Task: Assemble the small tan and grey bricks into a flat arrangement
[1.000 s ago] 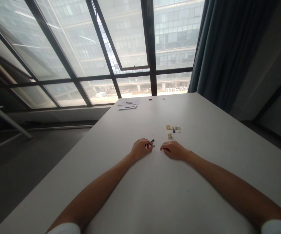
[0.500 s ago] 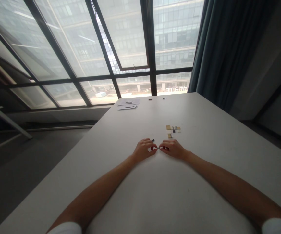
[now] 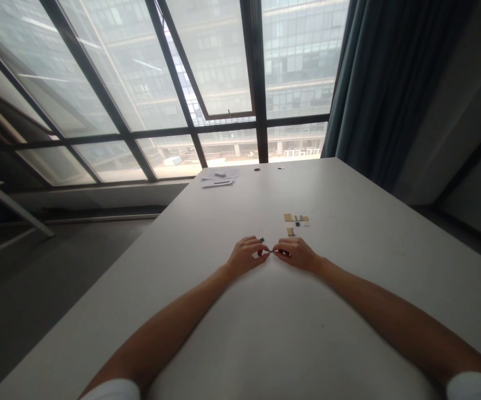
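Note:
My left hand and my right hand meet above the white table, thumbs and forefingers pinched towards each other. Between the fingertips is a tiny grey-green piece, gripped from both sides; its kind is too small to make out. Just past my left fingers lies a small black part. Beyond my right hand is a short yellowish strip of parts. Farther back rest a longer yellowish strip, a small black block and a pale little piece.
White papers with a dark slim item on them lie at the table's far left corner. A dark round spot and another small item are near the far edge. Windows stand behind the table, with a blue curtain at right.

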Available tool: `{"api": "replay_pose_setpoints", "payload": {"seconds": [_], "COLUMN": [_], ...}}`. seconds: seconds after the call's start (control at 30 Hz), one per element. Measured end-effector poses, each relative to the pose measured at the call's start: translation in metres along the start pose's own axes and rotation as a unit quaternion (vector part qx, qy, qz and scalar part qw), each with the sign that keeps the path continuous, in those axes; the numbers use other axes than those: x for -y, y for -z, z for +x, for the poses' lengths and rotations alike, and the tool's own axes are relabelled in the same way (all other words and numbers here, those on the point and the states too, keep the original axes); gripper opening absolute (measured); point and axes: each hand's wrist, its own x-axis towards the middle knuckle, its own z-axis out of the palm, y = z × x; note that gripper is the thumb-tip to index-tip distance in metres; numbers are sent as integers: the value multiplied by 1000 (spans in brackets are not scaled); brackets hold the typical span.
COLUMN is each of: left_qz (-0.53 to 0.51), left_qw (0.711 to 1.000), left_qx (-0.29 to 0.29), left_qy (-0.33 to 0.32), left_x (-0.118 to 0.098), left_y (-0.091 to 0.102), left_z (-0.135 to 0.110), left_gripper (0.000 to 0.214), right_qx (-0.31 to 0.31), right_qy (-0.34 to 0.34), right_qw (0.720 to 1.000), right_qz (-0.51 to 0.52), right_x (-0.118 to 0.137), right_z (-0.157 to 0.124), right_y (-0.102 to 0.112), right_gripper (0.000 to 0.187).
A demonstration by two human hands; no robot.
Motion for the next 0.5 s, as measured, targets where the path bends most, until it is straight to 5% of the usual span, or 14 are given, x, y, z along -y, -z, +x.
{"api": "replay_pose_setpoints", "payload": {"seconds": [0.5], "left_qz": [-6], "left_qw": [1000], "left_qx": [-14], "left_qy": [-9], "left_x": [2], "left_y": [-2], "left_z": [-1], "left_gripper": [15], "right_qx": [16], "right_qy": [3], "right_qw": [1000], "right_qz": [11], "right_x": [-2], "right_z": [-1], "right_y": [1], "right_gripper": [15]}}
